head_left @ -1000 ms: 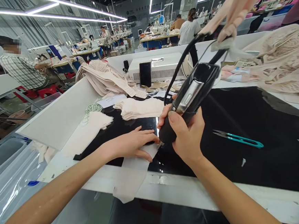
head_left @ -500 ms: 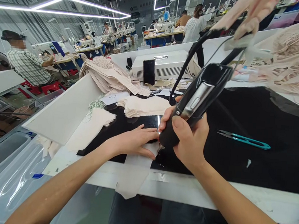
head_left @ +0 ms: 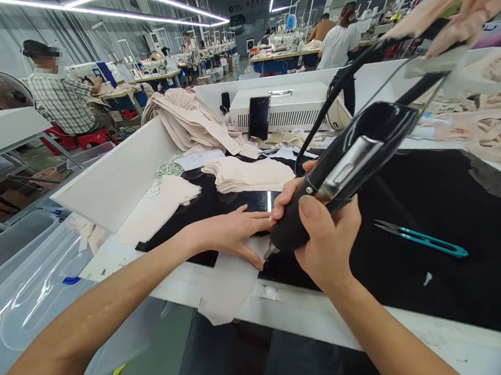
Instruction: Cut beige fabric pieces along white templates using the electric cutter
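My right hand (head_left: 328,240) is wrapped round a black corded handheld tool (head_left: 334,165), tilted, with a silver lever on its side. Its pointed metal tip (head_left: 271,249) is down at the right edge of a pale fabric piece (head_left: 230,287), close to my left thumb. My left hand (head_left: 238,233) lies flat on that fabric piece with fingers stretched and thumb apart. The fabric's lower end hangs over the table's front edge. Whether the tip touches the fabric I cannot tell.
Turquoise thread snips (head_left: 422,238) and a small white scrap (head_left: 428,278) lie on the black mat (head_left: 398,187). Beyond my hands are a cream fabric stack (head_left: 251,175), another cream piece (head_left: 160,203), green thread (head_left: 168,171), a phone (head_left: 259,117) and a vented white box (head_left: 289,107).
The view has shifted slightly, so most things sit further right. The tool's metal tip now shows beside my left thumb. Both hands keep much the same pose.
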{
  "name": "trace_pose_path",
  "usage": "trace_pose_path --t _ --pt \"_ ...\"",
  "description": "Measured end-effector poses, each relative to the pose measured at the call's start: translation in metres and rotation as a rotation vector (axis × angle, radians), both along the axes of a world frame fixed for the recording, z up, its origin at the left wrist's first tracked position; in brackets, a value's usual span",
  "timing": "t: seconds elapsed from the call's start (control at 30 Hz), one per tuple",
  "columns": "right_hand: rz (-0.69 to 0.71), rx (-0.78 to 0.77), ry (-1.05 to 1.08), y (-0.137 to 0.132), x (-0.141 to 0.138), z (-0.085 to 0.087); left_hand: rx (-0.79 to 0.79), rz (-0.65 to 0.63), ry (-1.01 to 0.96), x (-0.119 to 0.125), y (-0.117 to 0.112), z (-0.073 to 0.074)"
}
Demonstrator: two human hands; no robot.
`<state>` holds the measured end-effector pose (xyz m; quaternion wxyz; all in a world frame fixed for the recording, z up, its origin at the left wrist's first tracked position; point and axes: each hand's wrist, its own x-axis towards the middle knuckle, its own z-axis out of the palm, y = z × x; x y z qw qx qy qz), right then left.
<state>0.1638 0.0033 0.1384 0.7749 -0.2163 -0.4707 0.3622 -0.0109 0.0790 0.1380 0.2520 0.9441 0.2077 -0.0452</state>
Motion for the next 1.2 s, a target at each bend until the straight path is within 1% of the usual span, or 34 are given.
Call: trace_pose_path --t 0.2,0.3,0.33,0.4,0.47,0.5,0.53,0.57,0.63,0.67,0.73,0.87,0.97,1.03,1.1,1.2 --pt "-0.050 -0.023 -0.042 0.000 0.000 -0.009 0.005 -0.018 -0.003 0.003 0.001 0.001" --pt "-0.048 -0.032 -0.044 0.000 0.003 -0.008 0.099 -0.030 -0.036 -0.002 -0.006 0.001" --pt "-0.048 -0.031 -0.037 -0.001 0.004 -0.006 0.167 -0.021 -0.056 -0.005 -0.011 0.001" --pt "-0.053 -0.020 -0.027 -0.001 0.008 -0.002 0.365 0.053 -0.097 -0.013 -0.029 -0.001" --pt "-0.065 -0.016 -0.030 -0.002 0.012 0.002 0.599 0.195 -0.117 -0.020 -0.052 -0.006" --pt "-0.074 -0.022 -0.038 -0.002 0.014 0.003 0.691 0.258 -0.110 -0.022 -0.064 -0.009" --pt "-0.086 -0.034 -0.048 -0.001 0.016 0.004 0.747 0.291 -0.102 -0.024 -0.075 -0.013" --pt "-0.098 -0.046 -0.059 -0.001 0.018 0.005 0.773 0.294 -0.101 -0.026 -0.084 -0.017" --pt "-0.128 -0.064 -0.087 -0.001 0.022 0.006 0.778 0.252 -0.115 -0.028 -0.096 -0.025" --pt "-0.140 -0.068 -0.103 -0.001 0.023 0.006 0.769 0.224 -0.126 -0.029 -0.098 -0.027" --pt "-0.158 -0.069 -0.127 -0.002 0.024 0.007 0.751 0.158 -0.154 -0.032 -0.095 -0.031" --pt "-0.161 -0.067 -0.122 -0.005 0.021 0.010 0.727 0.021 -0.271 -0.044 -0.076 -0.032" --pt "-0.124 -0.062 -0.109 -0.006 0.017 0.008 0.670 -0.025 -0.311 -0.053 -0.064 -0.032" --pt "-0.096 -0.054 -0.106 -0.006 0.016 0.006 0.628 0.018 -0.295 -0.055 -0.059 -0.032" --pt "-0.078 -0.047 -0.104 -0.005 0.017 0.005 0.615 0.117 -0.288 -0.053 -0.054 -0.032" --pt "-0.070 -0.045 -0.094 -0.005 0.019 0.003 0.608 0.260 -0.303 -0.042 -0.047 -0.034"
